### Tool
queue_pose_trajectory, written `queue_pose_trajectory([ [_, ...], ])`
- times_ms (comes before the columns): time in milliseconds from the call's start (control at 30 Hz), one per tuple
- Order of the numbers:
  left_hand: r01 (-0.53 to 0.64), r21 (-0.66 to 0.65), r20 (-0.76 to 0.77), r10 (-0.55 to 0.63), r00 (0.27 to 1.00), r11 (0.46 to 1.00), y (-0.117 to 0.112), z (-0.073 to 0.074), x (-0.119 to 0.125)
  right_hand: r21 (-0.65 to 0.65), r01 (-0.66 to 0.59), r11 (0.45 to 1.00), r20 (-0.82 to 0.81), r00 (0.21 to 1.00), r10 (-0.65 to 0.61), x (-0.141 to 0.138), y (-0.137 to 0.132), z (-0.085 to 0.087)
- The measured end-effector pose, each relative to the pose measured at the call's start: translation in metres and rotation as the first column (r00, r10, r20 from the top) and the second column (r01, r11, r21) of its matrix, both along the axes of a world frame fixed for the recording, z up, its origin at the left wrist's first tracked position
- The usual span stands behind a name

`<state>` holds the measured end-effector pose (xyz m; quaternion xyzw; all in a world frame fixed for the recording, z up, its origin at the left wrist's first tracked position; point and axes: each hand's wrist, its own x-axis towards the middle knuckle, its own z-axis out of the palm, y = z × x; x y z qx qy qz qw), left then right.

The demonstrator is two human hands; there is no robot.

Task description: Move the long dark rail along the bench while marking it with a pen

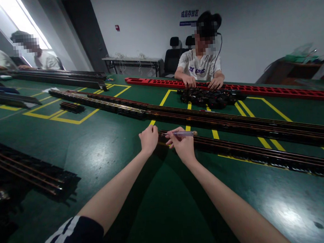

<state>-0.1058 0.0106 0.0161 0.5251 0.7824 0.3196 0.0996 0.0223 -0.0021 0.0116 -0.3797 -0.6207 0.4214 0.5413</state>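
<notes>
A long black rail with copper-coloured strips lies across the green table in front of me. At its left end, my left hand is closed, with the fingers curled over the tip of the rail. Close beside it, my right hand grips a slim pen-like tool with a translucent barrel and a brownish end. This tool is nearly level and points left, just over the rail; whether its tip touches the rail is hidden by my fingers.
Longer black rails run behind my hands. More rails lie at left, and a short bundle farther back. Across the table, a co-worker handles a heap of black parts by a red slotted rail.
</notes>
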Motion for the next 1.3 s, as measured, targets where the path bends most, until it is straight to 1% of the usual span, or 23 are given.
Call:
queue_pose_trajectory([
  [267, 0.047, 0.006, -0.002, -0.047, 0.999, 0.999, 0.0001, -0.0015, -0.0009, 0.057, 0.066, 0.996, 0.071, 0.995, -0.07, 0.0013, 0.0009, -0.0002],
  [433, 0.014, -0.011, -0.014, -0.014, 1.0, 1.0, 0.0007, -0.0008, -0.0003, 0.096, 0.114, 0.989, 0.117, 0.985, -0.125, 0.0013, 0.0024, -0.0018],
  [567, 0.022, 0.003, 0.016, -0.022, 1.0, 1.0, 0.0, 0.0005, 0.0, 0.145, 0.142, 0.979, 0.167, 0.972, -0.166, 0.0014, 0.0018, -0.0016],
  [667, 0.032, 0.007, 0.031, -0.032, 0.999, 0.999, -0.0011, 0.0008, -0.0001, 0.161, 0.138, 0.977, 0.186, 0.968, -0.168, 0.0018, 0.0016, -0.0016],
  [833, 0.043, 0.017, 0.029, -0.044, 0.999, 0.999, -0.0017, 0.0002, -0.0004, 0.146, 0.125, 0.981, 0.189, 0.97, -0.152, 0.0015, 0.0029, -0.0018],
  [967, 0.044, -0.001, 0.01, -0.044, 0.999, 0.999, -0.0014, 0.0001, -0.0004, 0.158, 0.108, 0.981, 0.199, 0.97, -0.139, 0.0014, 0.0028, -0.0017],
  [1167, 0.04, -0.008, 0.002, -0.04, 0.999, 0.999, -0.0018, 0.0012, 0.0001, 0.217, 0.157, 0.963, 0.245, 0.947, -0.21, 0.0027, 0.0018, -0.0019],
  [1300, 0.04, -0.021, -0.005, -0.041, 0.999, 0.999, -0.0019, 0.0019, 0.0005, 0.208, 0.154, 0.966, 0.234, 0.951, -0.202, 0.0028, 0.0031, -0.003],
])
